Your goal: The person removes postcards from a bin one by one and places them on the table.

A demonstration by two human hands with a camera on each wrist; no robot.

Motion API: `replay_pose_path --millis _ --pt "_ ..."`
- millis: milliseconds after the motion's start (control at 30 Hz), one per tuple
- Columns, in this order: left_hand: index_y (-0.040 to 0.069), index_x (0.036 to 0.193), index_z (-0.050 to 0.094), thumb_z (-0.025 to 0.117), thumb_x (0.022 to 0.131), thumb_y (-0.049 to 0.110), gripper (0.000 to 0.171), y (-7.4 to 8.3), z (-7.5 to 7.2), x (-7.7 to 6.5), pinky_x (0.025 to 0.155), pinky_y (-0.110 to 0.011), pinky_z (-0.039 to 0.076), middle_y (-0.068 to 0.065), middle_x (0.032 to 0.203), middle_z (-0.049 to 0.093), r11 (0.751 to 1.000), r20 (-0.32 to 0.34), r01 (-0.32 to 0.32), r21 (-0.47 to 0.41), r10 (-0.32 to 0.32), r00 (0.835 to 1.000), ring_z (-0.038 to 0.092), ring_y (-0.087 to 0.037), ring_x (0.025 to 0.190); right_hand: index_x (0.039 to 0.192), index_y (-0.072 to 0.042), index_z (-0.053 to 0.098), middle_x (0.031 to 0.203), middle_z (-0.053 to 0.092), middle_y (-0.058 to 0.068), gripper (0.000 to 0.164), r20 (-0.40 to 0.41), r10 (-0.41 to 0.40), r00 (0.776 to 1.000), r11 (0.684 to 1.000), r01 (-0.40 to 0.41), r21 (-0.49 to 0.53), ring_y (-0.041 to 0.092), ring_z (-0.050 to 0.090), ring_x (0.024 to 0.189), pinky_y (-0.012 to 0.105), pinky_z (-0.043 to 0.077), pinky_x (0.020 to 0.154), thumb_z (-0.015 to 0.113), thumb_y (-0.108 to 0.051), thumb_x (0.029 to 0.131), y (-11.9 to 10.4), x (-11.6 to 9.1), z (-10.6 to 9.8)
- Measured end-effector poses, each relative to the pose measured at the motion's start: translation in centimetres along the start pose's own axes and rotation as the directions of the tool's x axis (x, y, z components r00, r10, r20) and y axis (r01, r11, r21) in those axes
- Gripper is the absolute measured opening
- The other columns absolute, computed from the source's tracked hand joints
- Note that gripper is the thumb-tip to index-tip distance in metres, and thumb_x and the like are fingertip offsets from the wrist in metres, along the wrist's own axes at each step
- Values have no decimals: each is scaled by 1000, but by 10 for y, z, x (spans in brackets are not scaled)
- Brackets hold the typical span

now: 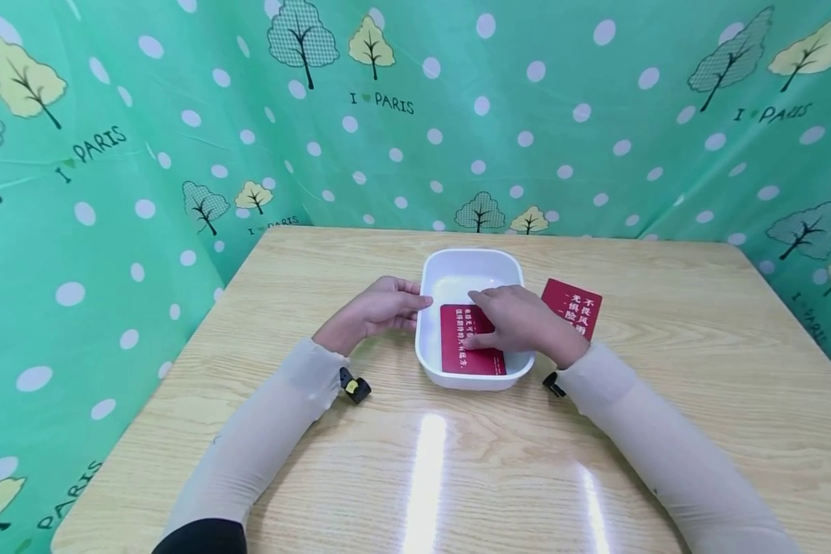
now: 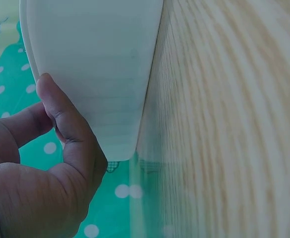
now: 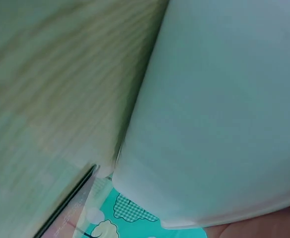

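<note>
A white rectangular basin (image 1: 425, 338) with rounded corners stands on the table. My left hand (image 1: 388, 305) pinches its left rim, thumb on top and fingers against the outer wall. The left wrist view shows this thumb (image 2: 70, 119) at the edge of the basin wall (image 2: 95, 69). Inside the basin lies a red booklet (image 1: 455, 338) with white lettering. Over it is my right hand (image 1: 519, 319), thumb and fingers spread apart, the thumb on the cover. Only a sliver of the right hand (image 3: 264, 225) shows below the basin in the right wrist view.
Another red booklet (image 1: 585, 304) lies on the table right of the basin, partly hidden by the right hand. The wooden table (image 1: 318, 269) has light reflections in front. A green dotted curtain (image 1: 415, 154) hangs behind and at the left.
</note>
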State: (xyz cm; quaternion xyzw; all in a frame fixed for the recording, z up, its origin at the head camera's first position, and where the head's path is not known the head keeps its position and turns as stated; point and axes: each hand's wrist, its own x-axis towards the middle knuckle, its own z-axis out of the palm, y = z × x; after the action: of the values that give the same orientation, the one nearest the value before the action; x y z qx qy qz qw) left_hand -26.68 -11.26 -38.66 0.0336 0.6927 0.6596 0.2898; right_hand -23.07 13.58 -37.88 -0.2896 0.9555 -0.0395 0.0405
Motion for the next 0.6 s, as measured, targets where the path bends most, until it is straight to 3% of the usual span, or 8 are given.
replay_pose_path --millis 200,600 --pt "-2 108 54 64 95 8 20 0 1 1 63 -28 56 -23 103 62 1000 -8 2 -5 -2 1000 61 -19 71 141 -6 49 128 60 12 89 48 3 999 999 -1 -48 29 54 118 52 32 107 69 -65 79 -2 0 -1" --pt "-1 108 54 65 94 9 20 1 0 1 62 -28 56 -20 99 63 1000 -1 -1 2 1 1000 61 -18 69 147 -8 41 129 59 12 93 72 43 997 999 -40 -37 29 52 118 52 32 106 71 -63 78 -3 -1 -3"
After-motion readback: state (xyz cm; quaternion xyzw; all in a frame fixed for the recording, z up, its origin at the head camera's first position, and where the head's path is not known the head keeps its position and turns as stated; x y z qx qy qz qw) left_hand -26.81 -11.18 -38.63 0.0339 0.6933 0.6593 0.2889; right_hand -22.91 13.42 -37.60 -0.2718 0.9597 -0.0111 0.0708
